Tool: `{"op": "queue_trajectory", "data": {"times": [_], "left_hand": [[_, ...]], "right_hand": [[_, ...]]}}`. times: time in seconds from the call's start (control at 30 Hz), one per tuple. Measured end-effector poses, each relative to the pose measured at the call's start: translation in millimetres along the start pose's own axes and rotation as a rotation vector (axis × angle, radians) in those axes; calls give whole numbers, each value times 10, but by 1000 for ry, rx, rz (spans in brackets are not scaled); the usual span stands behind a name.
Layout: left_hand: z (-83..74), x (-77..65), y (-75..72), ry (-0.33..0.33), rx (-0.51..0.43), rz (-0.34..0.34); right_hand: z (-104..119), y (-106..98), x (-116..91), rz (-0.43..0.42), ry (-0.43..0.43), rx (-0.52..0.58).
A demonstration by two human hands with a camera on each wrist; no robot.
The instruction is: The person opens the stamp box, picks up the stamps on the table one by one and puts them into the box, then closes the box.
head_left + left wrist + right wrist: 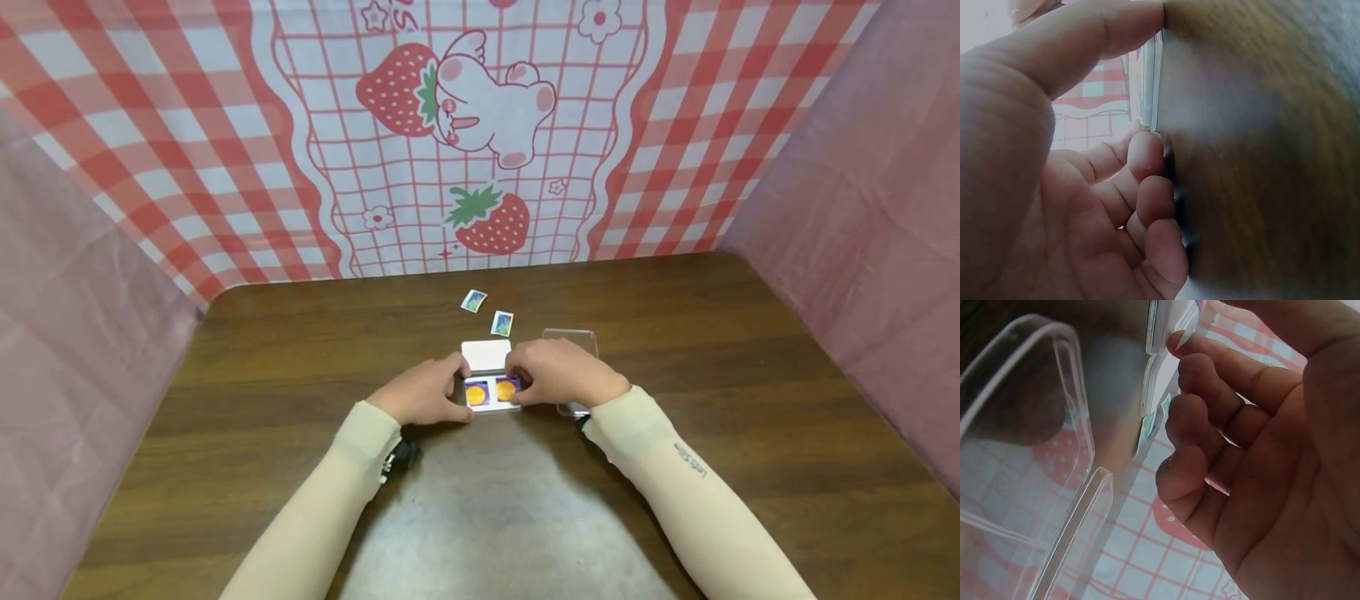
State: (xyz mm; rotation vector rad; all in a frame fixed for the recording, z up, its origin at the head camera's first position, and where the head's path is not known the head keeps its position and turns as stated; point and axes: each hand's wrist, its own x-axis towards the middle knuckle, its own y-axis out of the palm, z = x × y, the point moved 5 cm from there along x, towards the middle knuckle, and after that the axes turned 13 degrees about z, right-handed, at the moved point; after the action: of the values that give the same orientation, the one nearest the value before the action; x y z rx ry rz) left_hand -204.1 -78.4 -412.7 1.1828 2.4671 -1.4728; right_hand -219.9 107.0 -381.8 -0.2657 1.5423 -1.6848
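Observation:
A small white stamp holder (492, 407) lies unfolded on the table. Its near panel carries an orange-and-purple stamp (477, 394) on the left, and its far panel (486, 356) is plain white. My left hand (423, 392) grips the holder's left side, thumb at the near corner and fingers at the far one. On the right half, my right hand (558, 372) pinches another orange-and-purple stamp (507, 389) between thumb and forefinger. The right wrist view shows that stamp's toothed edge (1186, 339) tilted up by the forefinger tip. The thumb tip is out of that view.
Two blue-green stamps, one farther left (474, 301) and one nearer (502, 323), lie beyond the holder. A clear plastic box (570, 335) stands beside the right hand, partly hidden by it. A checked strawberry cloth (480, 208) hangs behind the wooden table (315, 333), with pink cloth at both sides.

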Motion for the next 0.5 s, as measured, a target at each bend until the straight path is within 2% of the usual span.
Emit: {"op": "queue_trajectory", "data": {"times": [0.5], "left_hand": [[-13, -8, -1, -8, -16, 8]], "right_hand": [[-10, 22, -8, 10, -6, 22]]}}
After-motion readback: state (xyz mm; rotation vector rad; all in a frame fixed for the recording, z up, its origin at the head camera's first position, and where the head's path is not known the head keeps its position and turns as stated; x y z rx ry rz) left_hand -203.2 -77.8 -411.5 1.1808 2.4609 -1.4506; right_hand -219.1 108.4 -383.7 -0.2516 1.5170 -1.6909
